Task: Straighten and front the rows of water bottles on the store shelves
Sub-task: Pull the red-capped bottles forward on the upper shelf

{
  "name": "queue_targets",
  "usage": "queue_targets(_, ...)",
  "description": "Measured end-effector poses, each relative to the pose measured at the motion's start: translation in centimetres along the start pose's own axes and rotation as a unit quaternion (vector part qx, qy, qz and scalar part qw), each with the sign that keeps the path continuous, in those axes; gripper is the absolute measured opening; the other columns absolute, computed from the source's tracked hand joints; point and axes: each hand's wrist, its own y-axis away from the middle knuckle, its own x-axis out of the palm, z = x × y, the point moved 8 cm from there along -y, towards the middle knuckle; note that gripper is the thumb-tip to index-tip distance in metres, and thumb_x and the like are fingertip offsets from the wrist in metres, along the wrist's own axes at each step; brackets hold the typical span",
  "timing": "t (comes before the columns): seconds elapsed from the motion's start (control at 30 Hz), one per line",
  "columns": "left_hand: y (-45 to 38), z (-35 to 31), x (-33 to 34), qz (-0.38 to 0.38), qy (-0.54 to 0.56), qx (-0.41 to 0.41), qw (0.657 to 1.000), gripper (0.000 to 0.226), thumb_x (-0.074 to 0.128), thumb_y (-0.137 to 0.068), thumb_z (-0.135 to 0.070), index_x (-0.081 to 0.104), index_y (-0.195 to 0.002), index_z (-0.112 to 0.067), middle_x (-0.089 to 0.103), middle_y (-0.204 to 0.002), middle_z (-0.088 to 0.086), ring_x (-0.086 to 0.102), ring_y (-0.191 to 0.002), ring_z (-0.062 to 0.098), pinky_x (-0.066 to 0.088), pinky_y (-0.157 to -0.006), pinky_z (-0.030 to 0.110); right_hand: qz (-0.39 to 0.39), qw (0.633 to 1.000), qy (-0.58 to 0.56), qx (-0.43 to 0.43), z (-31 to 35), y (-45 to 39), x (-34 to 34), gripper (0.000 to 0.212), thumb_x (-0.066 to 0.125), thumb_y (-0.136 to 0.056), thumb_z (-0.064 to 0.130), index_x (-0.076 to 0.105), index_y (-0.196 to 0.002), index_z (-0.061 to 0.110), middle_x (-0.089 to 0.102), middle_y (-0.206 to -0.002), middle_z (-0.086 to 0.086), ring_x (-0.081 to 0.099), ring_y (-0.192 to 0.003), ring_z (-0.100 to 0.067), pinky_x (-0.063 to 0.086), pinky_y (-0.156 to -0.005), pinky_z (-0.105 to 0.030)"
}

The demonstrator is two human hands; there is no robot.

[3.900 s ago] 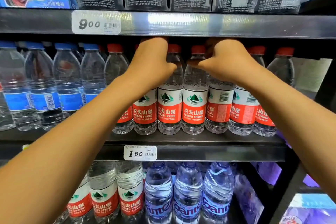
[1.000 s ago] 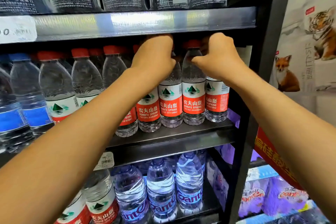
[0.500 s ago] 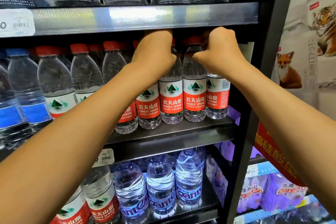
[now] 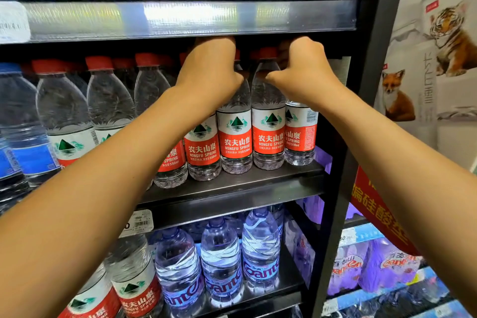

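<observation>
Head view: both hands are raised to the necks of the red-capped water bottles (image 4: 268, 116) at the right end of the middle shelf (image 4: 232, 186). The left hand (image 4: 210, 70) is curled over the top of one bottle, and the right hand (image 4: 302, 72) is curled round the neck of the bottle nearest the black upright (image 4: 343, 162); the fingers are hidden behind the hands, so the exact grip cannot be told.

Each bottle stands upright, its long axis vertical and cap up. The red labels of the centre bottles face outward, while the rightmost label is turned partly aside, its barcode showing.

A tip is judged the main risk: the bottles are held high, so a pull forward could rock a base over the shelf lip. Neighbours are touching, so a twist could drag adjacent labels askew. Knuckles are close under the upper shelf rail (image 4: 180, 18).
</observation>
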Motion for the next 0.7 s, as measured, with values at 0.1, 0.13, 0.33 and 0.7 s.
queue_targets(0.1, 0.2, 0.0, -0.2, -0.003, -0.003, 0.002, 1.000, 0.043, 0.066, -0.084, -0.017, 0.030, -0.060, -0.018, 0.035, -0.059, 0.001, 0.030, -0.052, 0.011, 0.018, -0.045, 0.028, 0.004, 1.000, -0.010, 0.010, -0.3, 0.0, 0.1, 0.028, 0.076, -0.076, 0.023, 0.063, -0.077, -0.002, 0.054, -0.065, -0.006, 0.042, -0.055, -0.013, 0.031, -0.042, -0.022)
queue_targets(0.13, 0.2, 0.0, -0.2, -0.002, 0.000, 0.001, 1.000, 0.043, 0.065, -0.084, -0.016, 0.029, -0.060, -0.017, 0.034, -0.059, 0.001, 0.030, -0.052, 0.011, 0.018, -0.045, 0.028, 0.005, 1.000, -0.010, 0.010, -0.3, 0.0, 0.1, 0.028, 0.076, -0.076, 0.023, 0.061, -0.075, -0.001, 0.051, -0.062, -0.005, 0.039, -0.053, -0.012, 0.029, -0.040, -0.020)
queue_targets(0.33, 0.2, 0.3, 0.1, 0.005, 0.004, -0.003, 1.000, 0.040, 0.063, -0.085, -0.020, 0.031, -0.060, -0.015, 0.035, -0.059, 0.003, 0.031, -0.051, 0.015, 0.017, -0.045, 0.030, -0.016, 1.000, 0.006, -0.002, -0.1, 0.8, -0.6, 0.032, 0.073, -0.078, 0.034, 0.061, -0.077, 0.004, 0.058, -0.069, -0.004, 0.046, -0.058, -0.010, 0.034, -0.045, -0.021)
queue_targets(0.7, 1.6, -0.5, -1.2, -0.041, 0.006, 0.043, 0.998, 0.048, 0.062, -0.084, -0.027, 0.024, -0.058, -0.017, 0.029, -0.051, 0.000, 0.031, -0.046, 0.016, 0.015, -0.044, 0.027, -0.121, 0.987, 0.091, -0.057, -1.5, 4.8, -2.4, 0.039, 0.070, -0.086, 0.029, 0.045, -0.107, 0.008, 0.044, -0.111, -0.011, 0.044, -0.098, -0.024, 0.033, -0.076, -0.025)
